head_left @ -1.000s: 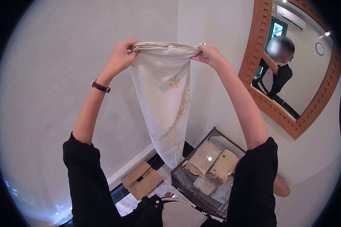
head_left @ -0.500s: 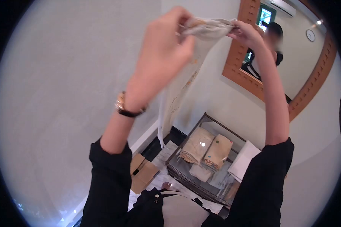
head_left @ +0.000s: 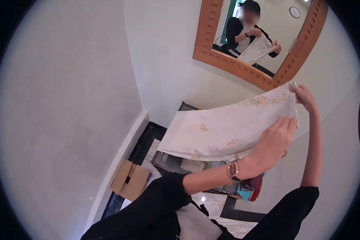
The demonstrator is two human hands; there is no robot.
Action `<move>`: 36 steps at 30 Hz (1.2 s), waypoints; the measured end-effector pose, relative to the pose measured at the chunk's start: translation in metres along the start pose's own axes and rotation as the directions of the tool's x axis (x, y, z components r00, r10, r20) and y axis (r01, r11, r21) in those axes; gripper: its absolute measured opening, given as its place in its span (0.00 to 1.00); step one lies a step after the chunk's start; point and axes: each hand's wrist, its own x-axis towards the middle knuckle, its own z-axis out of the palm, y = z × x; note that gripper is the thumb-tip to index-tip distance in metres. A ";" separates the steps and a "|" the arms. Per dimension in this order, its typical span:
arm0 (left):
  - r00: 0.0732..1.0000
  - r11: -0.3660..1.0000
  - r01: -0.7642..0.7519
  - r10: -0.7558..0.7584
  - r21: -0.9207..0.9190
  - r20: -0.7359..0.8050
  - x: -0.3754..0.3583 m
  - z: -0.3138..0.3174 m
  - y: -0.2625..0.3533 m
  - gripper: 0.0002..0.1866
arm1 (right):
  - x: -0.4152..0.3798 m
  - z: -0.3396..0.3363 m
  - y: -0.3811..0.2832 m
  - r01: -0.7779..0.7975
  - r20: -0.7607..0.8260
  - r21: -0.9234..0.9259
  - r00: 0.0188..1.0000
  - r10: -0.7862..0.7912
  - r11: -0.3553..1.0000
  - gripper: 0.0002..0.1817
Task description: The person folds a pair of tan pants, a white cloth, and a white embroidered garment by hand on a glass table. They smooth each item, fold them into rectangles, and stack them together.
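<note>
A white cloth [head_left: 228, 128] with small embroidered orange and green flowers is stretched out in front of me, hanging down to the left in a long folded panel. My right hand [head_left: 305, 98] pinches its upper right corner. Lower on the same short edge, my left hand [head_left: 273, 142], with a watch [head_left: 233, 171] on the wrist, has its fingers closed on the cloth. The left fingertips are partly hidden by the back of the hand. Beneath the cloth, a low glass-topped case [head_left: 170, 163] is mostly covered from view.
A wood-framed mirror [head_left: 206, 36] hangs on the wall ahead and reflects a person holding the cloth. An open cardboard box [head_left: 133, 182] sits on the floor at lower left, near the grey wall [head_left: 60, 108]. Colourful fabric [head_left: 250, 190] shows beside the case.
The cloth has come down from above and swung to the right, opening from a bunched edge into a wide panel. Both hands moved lower and right; the view turned right.
</note>
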 end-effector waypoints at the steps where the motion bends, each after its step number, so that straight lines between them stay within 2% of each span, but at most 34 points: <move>1: 1.000 1.000 -0.002 0.002 0.001 0.007 0.000 0.017 0.003 0.16 | -0.005 -0.015 0.018 -0.039 -0.015 0.014 0.999 0.040 0.999 0.16; 2: 1.000 1.000 -0.002 0.001 -0.025 -0.013 -0.003 -0.016 -0.014 0.17 | -0.003 0.005 -0.007 -0.064 -0.021 0.015 0.998 0.065 0.998 0.16; 4: 0.999 0.998 -0.034 0.035 0.051 -0.017 -0.001 0.002 -0.010 0.18 | -0.011 -0.011 0.017 -0.106 -0.021 0.083 0.994 0.108 0.991 0.17; 8: 0.986 0.984 -0.148 0.154 0.098 -0.057 -0.005 -0.028 -0.023 0.18 | -0.032 0.003 0.001 -0.141 -0.258 0.023 0.956 0.142 0.990 0.23; 11: 0.984 0.983 -0.174 0.176 0.063 -0.025 -0.006 -0.041 -0.024 0.15 | -0.051 -0.009 -0.010 -0.176 -0.354 -0.036 0.923 0.152 0.984 0.28; 14: 0.981 0.981 -0.166 0.154 0.105 0.116 -0.013 -0.024 -0.024 0.12 | -0.077 -0.035 0.006 -0.185 -0.424 -0.067 0.895 0.140 0.980 0.29; 17: 0.968 0.995 -0.098 0.097 -0.006 0.232 -0.013 -0.017 -0.019 0.10 | -0.098 -0.059 0.025 -0.172 -0.476 -0.087 0.873 0.110 0.981 0.25; 19: 0.952 0.971 -0.026 0.097 -0.239 0.291 -0.017 -0.013 -0.015 0.13 | -0.108 -0.073 0.033 -0.206 -0.519 -0.142 0.848 0.104 0.968 0.23; 23: 0.888 0.770 0.148 0.173 -0.620 0.426 -0.018 -0.022 -0.008 0.23 | -0.116 -0.094 0.042 -0.209 -0.608 -0.247 0.794 0.017 0.946 0.21; 25: 0.905 0.709 0.100 0.227 -0.698 0.361 -0.023 -0.005 -0.007 0.28 | -0.116 -0.106 0.050 -0.212 -0.648 -0.313 0.760 -0.045 0.926 0.21; 26: 0.911 0.677 0.076 0.250 -0.732 0.326 -0.024 0.006 -0.008 0.31 | -0.113 -0.114 0.055 -0.216 -0.621 -0.352 0.782 -0.054 0.911 0.21; 29: 0.891 0.624 0.174 0.229 -0.762 0.392 -0.024 0.003 -0.011 0.34 | -0.104 -0.115 0.051 -0.221 -0.571 -0.450 0.816 -0.089 0.865 0.22; 32: 0.883 0.659 0.201 0.198 -0.725 0.425 -0.023 -0.011 -0.018 0.33 | -0.094 -0.059 0.017 -0.205 -0.590 -0.486 0.794 -0.146 0.849 0.23; 34: 0.829 0.735 0.273 0.148 -0.621 0.540 -0.027 -0.016 -0.019 0.31 | -0.088 -0.028 0.018 -0.167 -0.604 -0.473 0.776 -0.180 0.865 0.23; 35: 0.799 0.768 0.305 0.117 -0.564 0.590 -0.031 -0.023 -0.021 0.30 | -0.080 -0.017 0.021 -0.137 -0.536 -0.457 0.831 -0.149 0.879 0.23; 36: 0.808 0.788 0.312 0.074 -0.531 0.585 -0.038 -0.029 -0.025 0.29 | -0.070 -0.006 0.025 -0.106 -0.463 -0.437 0.878 -0.123 0.893 0.23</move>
